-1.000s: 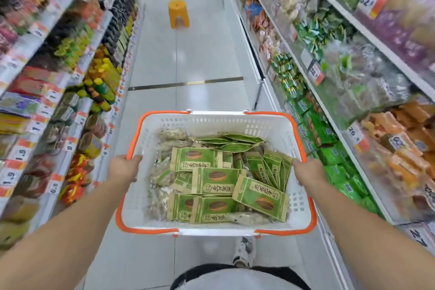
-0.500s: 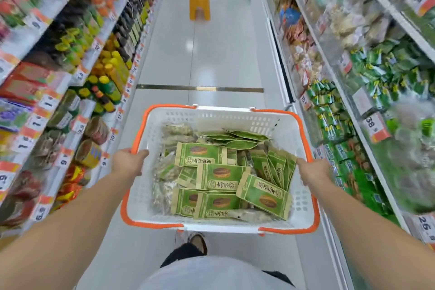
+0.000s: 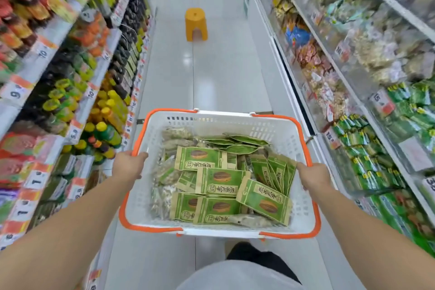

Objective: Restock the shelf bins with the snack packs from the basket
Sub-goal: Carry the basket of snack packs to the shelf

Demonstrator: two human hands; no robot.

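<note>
Between stocked shelves, left hand (image 3: 129, 167) and right hand (image 3: 314, 176) each keep a curled grip on the white basket (image 3: 299, 148) rim; green snack packs (image 3: 220, 182) fill it, orange stool (image 3: 196, 24) ahead.

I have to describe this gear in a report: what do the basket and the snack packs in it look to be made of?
Basket: likely moulded plastic, matt white, judging by its slotted walls, with an orange rim. Snack packs: green printed pouches with a paper-like, creased look; paper or film, can't tell. Some at the basket's left look clear plastic.
</note>
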